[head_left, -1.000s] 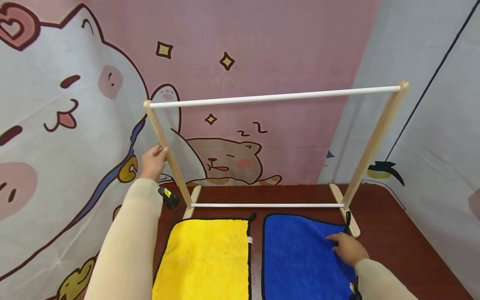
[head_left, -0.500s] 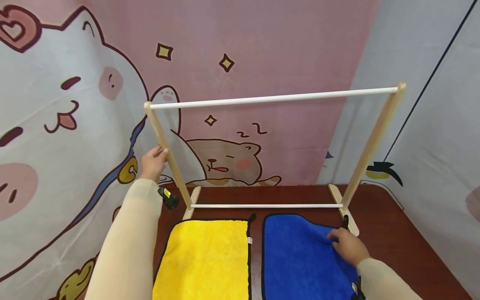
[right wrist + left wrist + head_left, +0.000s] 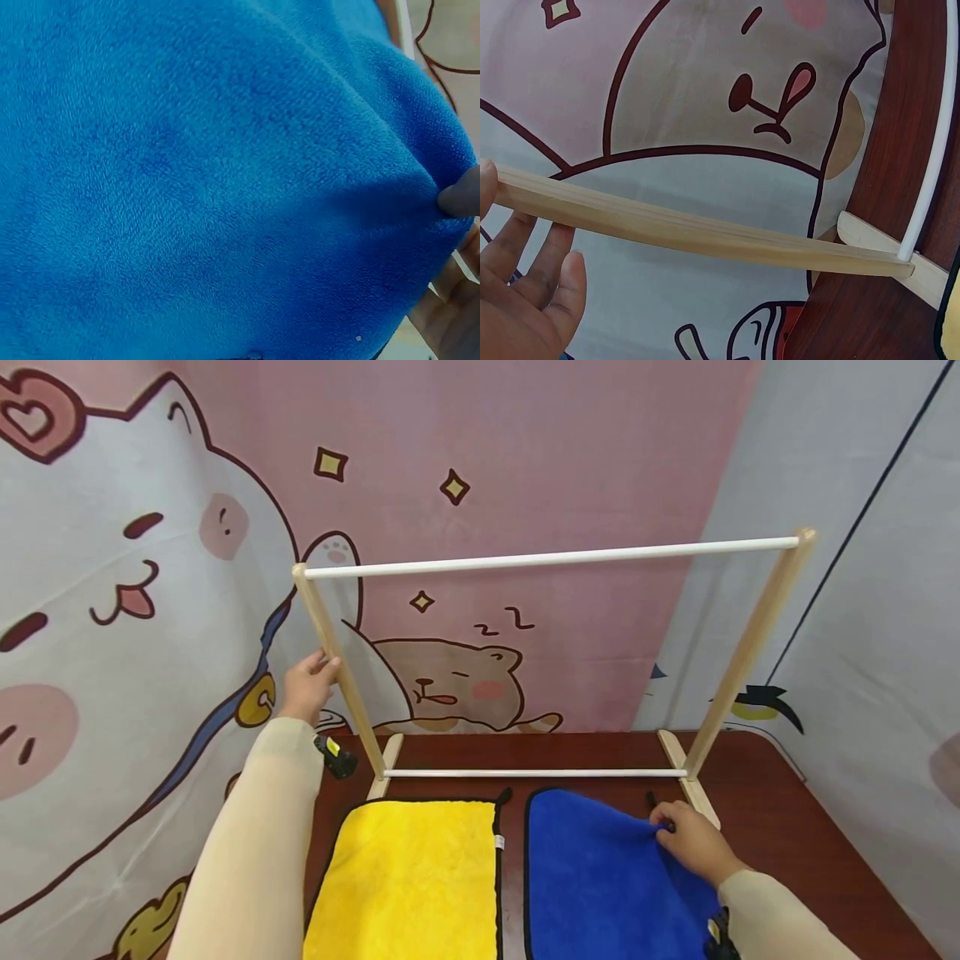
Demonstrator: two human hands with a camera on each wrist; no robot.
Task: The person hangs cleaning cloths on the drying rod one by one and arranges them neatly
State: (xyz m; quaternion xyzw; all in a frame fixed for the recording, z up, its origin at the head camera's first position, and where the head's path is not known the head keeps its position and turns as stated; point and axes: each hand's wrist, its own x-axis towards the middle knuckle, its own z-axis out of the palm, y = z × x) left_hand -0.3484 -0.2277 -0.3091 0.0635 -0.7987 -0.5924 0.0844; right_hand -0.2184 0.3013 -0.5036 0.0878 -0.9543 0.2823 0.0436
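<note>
In the head view my left hand holds the left wooden post of a drying rack. The left wrist view has the thumb on one side of that post and the fingers on the other. My right hand pinches the far right corner of a blue towel, which is drawn up into folds there. Thumb and fingers grip the blue cloth at the right edge of the right wrist view. A yellow towel with a black border lies flat to the left of the blue one.
The rack's white top rail runs between the two posts, with a lower white rail close over the dark red-brown table. The right post stands beyond my right hand. A cartoon-printed cloth hangs behind.
My right hand has lifted the blue towel's corner and drawn it slightly to the left, so its far edge now slants. The left hand stays on the post.
</note>
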